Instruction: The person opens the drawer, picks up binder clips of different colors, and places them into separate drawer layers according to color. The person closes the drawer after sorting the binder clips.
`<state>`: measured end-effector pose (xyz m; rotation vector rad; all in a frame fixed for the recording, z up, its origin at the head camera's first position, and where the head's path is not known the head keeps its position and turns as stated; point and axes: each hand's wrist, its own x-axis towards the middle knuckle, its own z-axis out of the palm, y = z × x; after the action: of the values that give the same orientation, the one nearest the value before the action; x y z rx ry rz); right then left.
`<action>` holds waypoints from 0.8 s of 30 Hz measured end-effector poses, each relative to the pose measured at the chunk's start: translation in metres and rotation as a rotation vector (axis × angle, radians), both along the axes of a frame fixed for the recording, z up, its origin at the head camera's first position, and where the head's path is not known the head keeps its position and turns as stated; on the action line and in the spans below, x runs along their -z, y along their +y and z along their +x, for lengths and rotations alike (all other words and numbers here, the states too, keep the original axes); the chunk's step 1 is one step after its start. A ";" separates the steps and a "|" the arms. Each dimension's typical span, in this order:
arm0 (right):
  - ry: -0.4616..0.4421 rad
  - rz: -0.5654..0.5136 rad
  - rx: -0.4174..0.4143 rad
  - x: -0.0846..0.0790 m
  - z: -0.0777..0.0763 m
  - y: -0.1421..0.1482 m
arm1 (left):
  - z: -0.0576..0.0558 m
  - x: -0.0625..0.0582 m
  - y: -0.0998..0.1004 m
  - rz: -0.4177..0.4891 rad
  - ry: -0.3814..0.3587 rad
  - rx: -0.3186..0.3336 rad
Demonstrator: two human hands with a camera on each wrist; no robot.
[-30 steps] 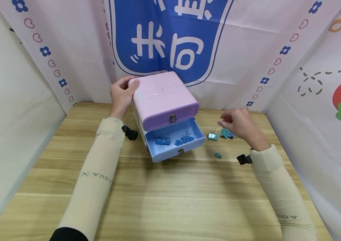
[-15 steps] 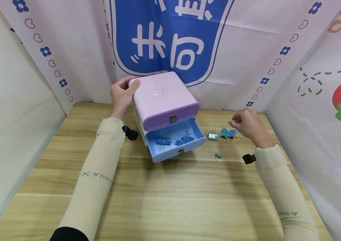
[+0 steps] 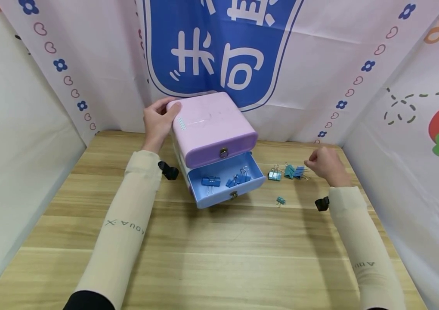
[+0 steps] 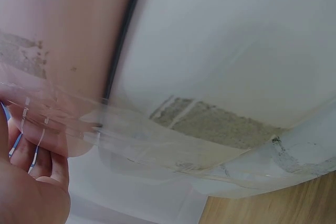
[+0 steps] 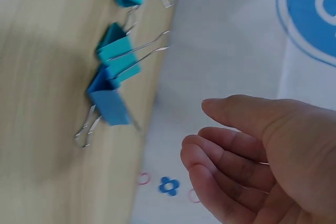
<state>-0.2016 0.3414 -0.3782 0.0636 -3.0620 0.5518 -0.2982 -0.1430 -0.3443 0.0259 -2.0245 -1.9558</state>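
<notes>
Nearest, two cream sleeves (image 3: pixel 116 232) reach in over the front of the wooden desk (image 3: pixel 219 267), a black strap piece (image 3: pixel 169 170) at the left wrist and another at the right. Farther in, towards the desk's right edge, a small teal clip (image 3: pixel 280 200) lies by itself. Left of it juts a pulled-out blue drawer (image 3: pixel 208 201), with one blue clip (image 3: pixel 211 181) lying flat inside and more blue clips (image 3: pixel 238 179) bunched at its right side. Beyond, near the desk's far right corner, a row runs outward: a shiny light-blue clip (image 3: pixel 274 175), a teal clip (image 3: pixel 289 171) and a dark-blue clip (image 3: pixel 299 172). Just beside that last one, apart from it, hangs the right hand (image 3: pixel 326 163), fingers loosely bent, thumb a narrow gap away. Towards the far edge sits the pink upper tier (image 3: pixel 213 122), on a white lower tier (image 4: pixel 226 66); the left hand (image 3: pixel 158 125) grips its back left corner, thumb on top. Behind everything hangs a white printed sheet (image 3: pixel 312 64).
</notes>
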 end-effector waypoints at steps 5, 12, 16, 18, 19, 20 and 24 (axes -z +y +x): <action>-0.040 0.004 0.036 0.012 -0.004 0.009 | -0.002 0.001 0.000 0.007 -0.002 0.003; -0.128 -0.004 0.086 0.030 -0.010 0.019 | 0.000 0.000 0.001 0.002 0.000 0.006; -0.170 -0.032 0.114 0.039 -0.012 0.019 | 0.001 -0.001 0.002 0.004 0.004 0.006; -0.194 -0.040 0.126 0.042 -0.013 0.019 | 0.001 -0.001 0.002 0.006 0.002 0.006; -0.201 -0.042 0.131 0.043 -0.014 0.019 | 0.001 -0.001 0.002 0.003 0.000 0.006; -0.209 -0.043 0.133 0.044 -0.014 0.019 | 0.001 -0.001 0.001 0.002 -0.001 0.006; -0.207 -0.051 0.128 0.048 -0.016 0.017 | 0.001 0.000 0.000 -0.001 -0.011 0.005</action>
<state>-0.2172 0.3587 -0.4265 -0.2028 -3.2171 0.6671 -0.2968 -0.1429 -0.3444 0.0320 -2.0341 -1.9624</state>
